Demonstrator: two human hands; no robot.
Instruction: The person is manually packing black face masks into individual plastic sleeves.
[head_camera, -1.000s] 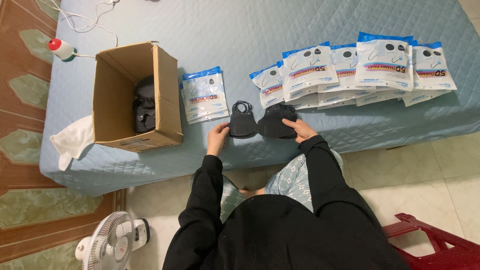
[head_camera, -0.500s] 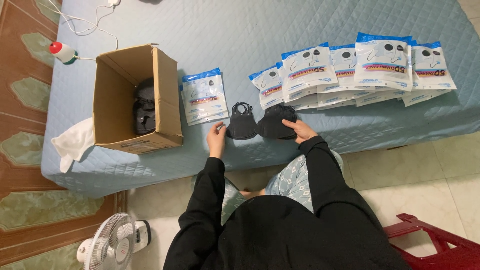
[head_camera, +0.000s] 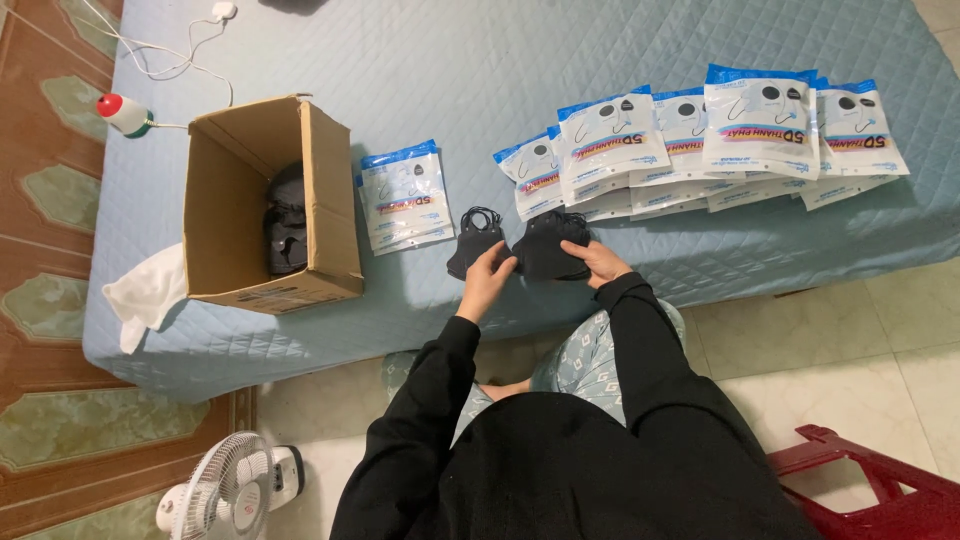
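Observation:
A stack of black face masks (head_camera: 545, 252) lies on the light blue quilted bed (head_camera: 420, 60), near its front edge. My right hand (head_camera: 598, 263) grips the stack's right side, fingers on top. My left hand (head_camera: 486, 280) reaches to the stack's left edge and pinches it. Just left of that hand lies a smaller black mask (head_camera: 470, 238) with its ear loops showing. A sealed white-and-blue mask packet (head_camera: 405, 195) rests further left. Several more such packets (head_camera: 700, 140) overlap in a row behind and to the right of my hands.
An open cardboard box (head_camera: 330, 200) with dark masks inside stands at the left. A white cloth (head_camera: 148, 292) hangs off the bed beside it. A small red-and-white device with a cable (head_camera: 125, 113) lies at the back left. A fan (head_camera: 230, 490) and a red chair (head_camera: 880, 490) stand on the floor.
My left hand has moved right, from beside the smaller mask to the left edge of the larger stack. My right hand has stayed on the stack.

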